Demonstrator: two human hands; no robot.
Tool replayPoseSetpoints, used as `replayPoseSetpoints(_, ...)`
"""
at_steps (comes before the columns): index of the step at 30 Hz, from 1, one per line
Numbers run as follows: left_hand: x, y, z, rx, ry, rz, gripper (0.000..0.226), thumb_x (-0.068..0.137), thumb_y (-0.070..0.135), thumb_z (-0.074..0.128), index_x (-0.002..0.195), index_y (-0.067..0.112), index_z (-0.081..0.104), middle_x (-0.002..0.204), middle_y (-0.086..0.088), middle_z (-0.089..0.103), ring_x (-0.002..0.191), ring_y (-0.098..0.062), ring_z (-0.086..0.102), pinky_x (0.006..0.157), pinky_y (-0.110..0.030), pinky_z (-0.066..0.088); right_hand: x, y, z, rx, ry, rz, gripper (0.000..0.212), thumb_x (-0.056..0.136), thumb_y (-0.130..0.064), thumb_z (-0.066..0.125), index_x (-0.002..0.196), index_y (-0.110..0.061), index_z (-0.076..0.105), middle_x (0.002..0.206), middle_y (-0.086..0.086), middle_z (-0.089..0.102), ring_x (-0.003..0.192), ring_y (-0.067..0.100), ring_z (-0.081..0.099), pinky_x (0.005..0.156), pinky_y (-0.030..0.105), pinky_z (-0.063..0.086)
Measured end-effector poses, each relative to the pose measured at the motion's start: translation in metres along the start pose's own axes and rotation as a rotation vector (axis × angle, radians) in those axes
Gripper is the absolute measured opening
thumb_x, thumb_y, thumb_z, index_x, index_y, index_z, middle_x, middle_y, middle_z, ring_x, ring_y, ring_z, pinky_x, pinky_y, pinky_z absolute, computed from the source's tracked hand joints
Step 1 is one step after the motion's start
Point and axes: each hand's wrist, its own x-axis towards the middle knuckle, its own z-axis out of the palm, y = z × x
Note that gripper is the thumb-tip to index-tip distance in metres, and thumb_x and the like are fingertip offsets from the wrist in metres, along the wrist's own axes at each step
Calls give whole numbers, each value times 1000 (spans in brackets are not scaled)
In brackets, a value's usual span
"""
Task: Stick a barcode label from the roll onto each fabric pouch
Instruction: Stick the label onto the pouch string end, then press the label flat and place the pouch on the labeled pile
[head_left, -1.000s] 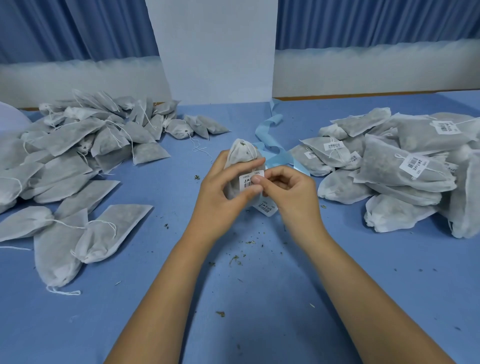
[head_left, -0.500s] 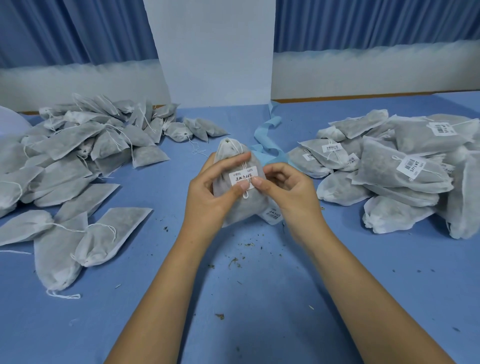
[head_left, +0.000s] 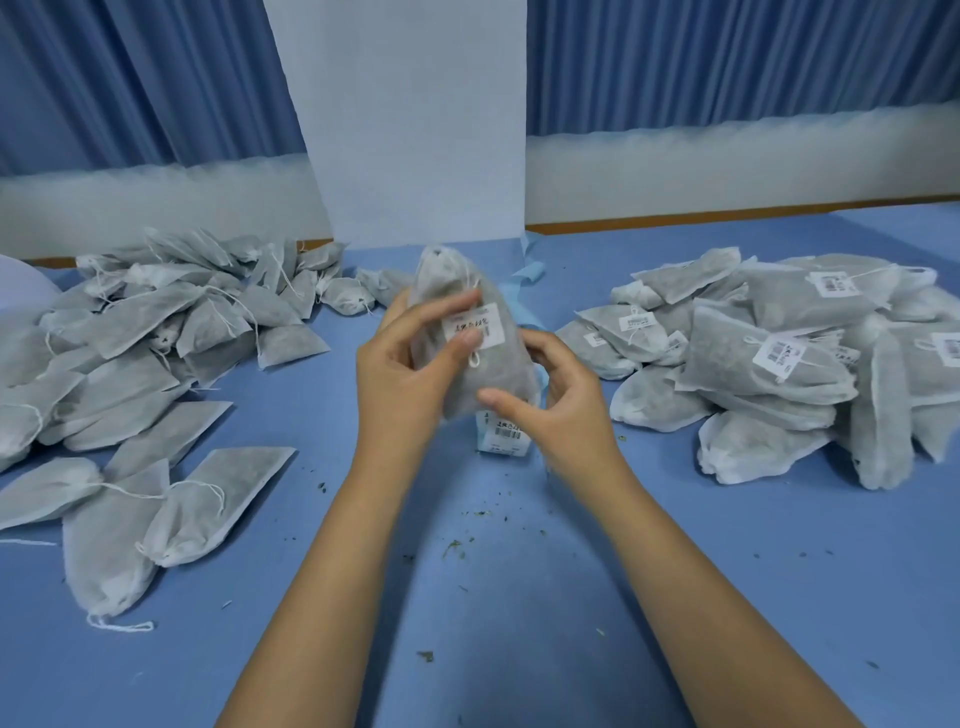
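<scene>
pouch (head_left: 496, 374): mid-frame, upright, lifted off the tabletop (head_left: 519, 597), label (head_left: 475, 325) on its upper front.
left hand (head_left: 405, 374): wrapped round the pouch, thumb tip on the label's lower edge.
right hand (head_left: 561, 410): curled round the pouch's lower right, thumb in front.
tip: we'd rub that thumb over every corner, since this fabric probably takes glue badly.

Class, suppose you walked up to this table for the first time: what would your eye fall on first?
The fabric pouch held up at centre by the left hand and right hand, a white label on its front. Then the two heaps: unlabelled pouches at left, labelled pouches at right.
</scene>
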Motion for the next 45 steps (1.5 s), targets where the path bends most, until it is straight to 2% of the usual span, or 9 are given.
replayPoseSetpoints(9,37,9,92,281,-283,-21,34,94,8,61,125,19,64,143,-8,41,132,-8,39,107,-11,30,14,-17,-48,233,460,218,7,86,-3,65,93,-6,63,70,2,60,54,7,49,55,20,41)
replayPoseSetpoints(12,31,2,109,263,-312,-114,39,97,16,59,135,24,55,151,-6,28,132,-13,41,110,-31,38,28,-18,-84,471,634,309,18,91,-3,60,108,0,62,91,8,68,72,9,63,66,16,50)
replayPoseSetpoints(16,29,-10,106,314,-263,-134,34,97,19,57,130,28,57,146,-1,32,127,-6,45,102,-19,39,44,-6,-109,756,655,512,26,97,-15,54,119,-2,52,133,21,52,119,21,56,103,20,40)
replayPoseSetpoints(20,33,-28,81,380,-132,-167,27,97,14,56,122,20,64,129,-1,46,106,-3,53,84,-9,40,37,4,-81,1005,537,577,13,97,-1,46,96,8,57,95,22,67,89,30,66,72,26,59)
replayPoseSetpoints(23,31,-48,52,426,33,-257,26,98,14,52,121,14,64,127,-6,51,118,-17,52,98,-24,40,36,16,-51,850,498,538,16,94,4,49,81,4,58,68,12,68,67,21,70,63,23,58)
replayPoseSetpoints(26,28,-75,8,600,188,-324,29,99,14,50,127,13,58,133,-11,46,123,-22,47,96,-18,33,40,28,-27,581,476,439,19,92,7,50,77,1,59,63,6,65,64,18,66,71,24,58)
replayPoseSetpoints(33,45,-141,-93,1359,-49,-559,57,101,32,45,153,20,26,161,-17,8,143,-33,23,111,-44,27,30,38,-5,-152,115,191,18,92,-8,56,94,-18,71,104,-14,69,102,-6,58,84,6,39)
replayPoseSetpoints(37,71,-162,-113,1416,-104,-618,63,101,41,39,155,19,15,162,-17,4,145,-34,14,112,-47,24,31,43,-5,-375,-26,160,16,92,-19,60,102,-27,70,116,-21,61,122,-6,40,107,22,25)
replayPoseSetpoints(45,92,-182,-115,1402,128,-672,79,96,43,50,145,-10,20,147,-23,31,136,-35,31,110,-43,28,30,51,0,-668,-173,45,25,91,-22,63,115,-26,61,126,-21,53,132,-4,31,112,23,11)
